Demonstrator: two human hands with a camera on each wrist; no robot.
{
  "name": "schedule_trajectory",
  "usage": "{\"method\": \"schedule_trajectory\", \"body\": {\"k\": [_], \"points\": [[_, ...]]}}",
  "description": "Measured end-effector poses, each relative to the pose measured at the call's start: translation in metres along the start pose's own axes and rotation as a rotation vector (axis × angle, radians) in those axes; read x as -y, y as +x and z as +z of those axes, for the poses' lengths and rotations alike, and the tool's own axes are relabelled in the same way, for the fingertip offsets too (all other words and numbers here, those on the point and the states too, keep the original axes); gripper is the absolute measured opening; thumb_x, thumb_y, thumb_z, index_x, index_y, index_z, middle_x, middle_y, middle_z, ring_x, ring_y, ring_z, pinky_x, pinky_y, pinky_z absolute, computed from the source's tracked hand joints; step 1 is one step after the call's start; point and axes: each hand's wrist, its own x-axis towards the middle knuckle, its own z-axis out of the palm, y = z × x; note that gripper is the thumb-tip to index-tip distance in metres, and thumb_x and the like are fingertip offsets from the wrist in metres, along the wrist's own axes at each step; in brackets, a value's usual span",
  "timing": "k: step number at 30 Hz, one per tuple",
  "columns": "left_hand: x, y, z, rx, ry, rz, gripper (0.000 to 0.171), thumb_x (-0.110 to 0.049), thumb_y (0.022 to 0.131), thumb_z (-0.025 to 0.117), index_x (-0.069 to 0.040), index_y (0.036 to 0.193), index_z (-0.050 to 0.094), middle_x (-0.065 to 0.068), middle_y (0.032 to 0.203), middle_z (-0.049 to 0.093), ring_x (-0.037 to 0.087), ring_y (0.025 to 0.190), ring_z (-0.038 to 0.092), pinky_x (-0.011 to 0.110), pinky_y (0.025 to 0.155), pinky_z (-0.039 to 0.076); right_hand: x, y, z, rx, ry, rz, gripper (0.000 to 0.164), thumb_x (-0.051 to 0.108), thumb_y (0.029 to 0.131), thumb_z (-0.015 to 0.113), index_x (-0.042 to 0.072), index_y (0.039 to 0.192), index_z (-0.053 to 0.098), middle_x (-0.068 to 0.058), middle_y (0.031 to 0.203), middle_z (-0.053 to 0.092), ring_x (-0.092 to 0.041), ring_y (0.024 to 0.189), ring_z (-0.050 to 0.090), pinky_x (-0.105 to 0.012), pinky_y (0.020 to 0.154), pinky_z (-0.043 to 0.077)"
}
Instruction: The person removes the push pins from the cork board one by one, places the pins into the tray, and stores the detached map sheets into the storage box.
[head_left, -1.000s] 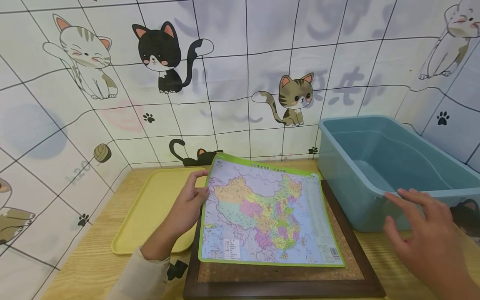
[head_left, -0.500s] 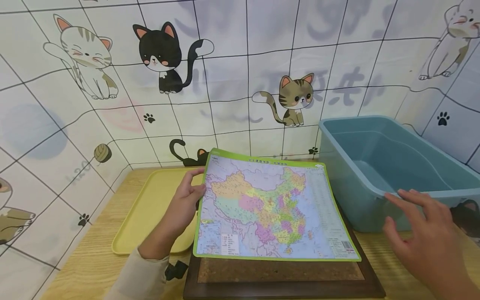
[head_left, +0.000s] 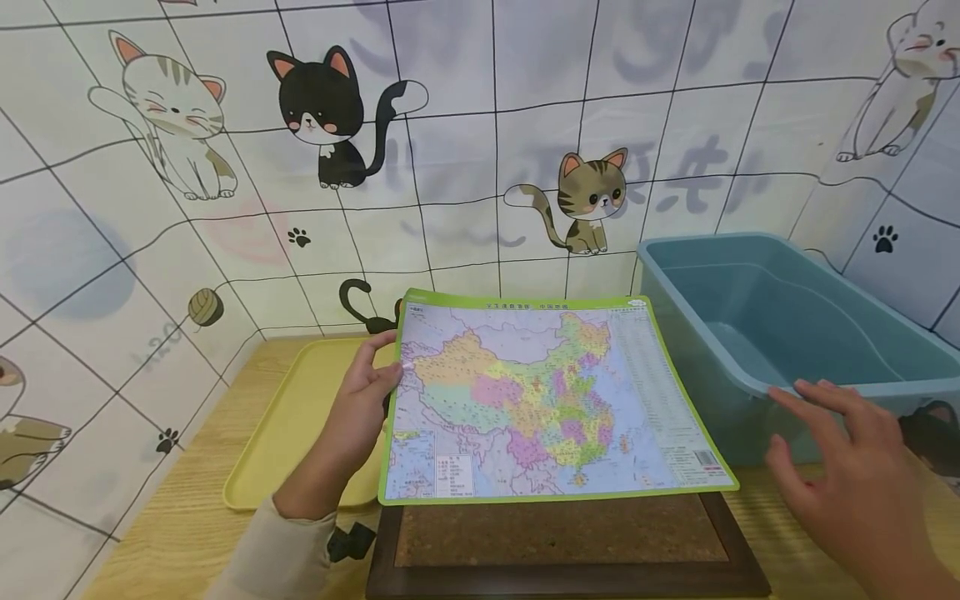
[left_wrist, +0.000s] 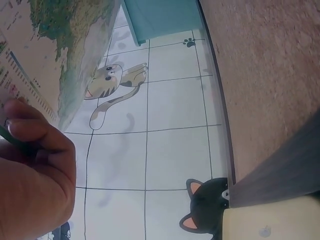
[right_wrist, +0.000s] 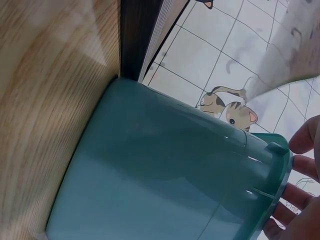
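Note:
My left hand (head_left: 352,417) pinches the left edge of a flexible map sheet (head_left: 517,392) with a green border, thumb on top. The sheet tilts over a cork board (head_left: 555,533) with a dark brown frame, hiding the board's far part. In the left wrist view, the sheet's other face (left_wrist: 55,45) bears a relief map, and the left hand (left_wrist: 40,170) is curled at its edge. My right hand (head_left: 862,475) is spread loosely at the near rim of a blue-green plastic bin. In the right wrist view, fingertips of the right hand (right_wrist: 300,190) are at the bin's rim.
A yellow tray (head_left: 270,450) lies on the wooden table left of the board, partly behind the left forearm. The deep bin (head_left: 697,367) stands at the right back. A cat-printed wall covering (head_left: 465,233) rises behind. Black pieces (head_left: 351,542) lie by the left sleeve.
The left hand has lifted the map sheet higher off the cork board and shifted slightly left, uncovering more of the board's near part. The right hand has stayed at the bin's rim.

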Motion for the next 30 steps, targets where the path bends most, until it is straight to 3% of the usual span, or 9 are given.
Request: {"method": "schedule_trajectory", "body": {"k": [11, 21, 30], "points": [[0.001, 0.0, 0.002, -0.026, -0.119, -0.031, 0.04, -0.018, 0.111, 0.03, -0.021, 0.15, 0.024, -0.006, 0.104, 0.071, 0.01, 0.087, 0.073, 0.026, 0.078, 0.058, 0.003, 0.002, -0.004, 0.033, 0.003, 0.023, 0.062, 0.043, 0.101, 0.033, -0.009, 0.113, 0.065, -0.034, 0.116, 0.058, -0.054, 0.107, 0.048, -0.043, 0.121, 0.025], [0.004, 0.002, 0.014, -0.09, -0.23, -0.105, 0.038, -0.019, 0.11, 0.034, -0.026, 0.148, 0.029, -0.003, 0.108, 0.071, 0.014, 0.09, 0.073, 0.028, 0.081, 0.058, 0.002, 0.001, -0.007, 0.005, 0.004, 0.061, 0.059, 0.039, 0.099, 0.036, -0.009, 0.118, 0.065, -0.032, 0.117, 0.062, -0.048, 0.117, 0.052, -0.03, 0.122, 0.024], [-0.002, 0.014, 0.031, -0.157, -0.27, -0.092, 0.037, -0.018, 0.11, 0.034, -0.027, 0.145, 0.033, 0.002, 0.108, 0.069, 0.015, 0.092, 0.072, 0.029, 0.082, 0.056, 0.001, 0.001, -0.003, -0.051, 0.018, 0.057, 0.057, 0.036, 0.096, 0.038, -0.011, 0.113, 0.066, -0.031, 0.115, 0.063, -0.046, 0.118, 0.054, -0.03, 0.122, 0.026]]}}
